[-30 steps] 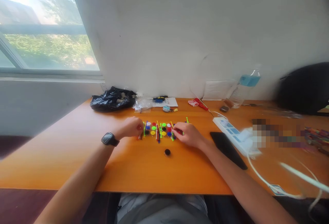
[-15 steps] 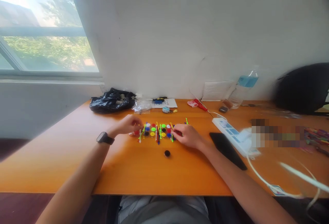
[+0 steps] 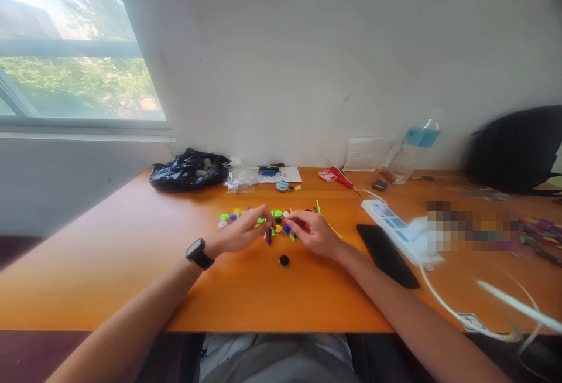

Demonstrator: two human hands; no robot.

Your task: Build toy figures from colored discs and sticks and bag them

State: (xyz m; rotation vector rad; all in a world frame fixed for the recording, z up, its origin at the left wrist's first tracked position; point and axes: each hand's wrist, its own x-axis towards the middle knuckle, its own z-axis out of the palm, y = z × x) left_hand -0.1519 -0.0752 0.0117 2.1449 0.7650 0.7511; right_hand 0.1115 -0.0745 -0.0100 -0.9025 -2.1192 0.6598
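Observation:
Small round coloured discs and thin plastic sticks with arrow-like ends lie in rows at the middle of the table. My left hand, with a black watch on its wrist, is over the left half of the rows, its fingers bent together at the middle sticks. It covers several discs. My right hand pinches at the right side of the rows, near a white disc and a blue disc. What sits between either hand's fingertips is too small to make out. A round black piece lies apart, nearer to me.
A black phone-like slab and a white power strip with cables are at the right. Along the wall are a black plastic bag, a paper sheet, a red-handled tool and a clear bottle.
My left hand has moved right, from the left end of the rows to the middle sticks. My right hand stays nearly in place. The view has shifted slightly.

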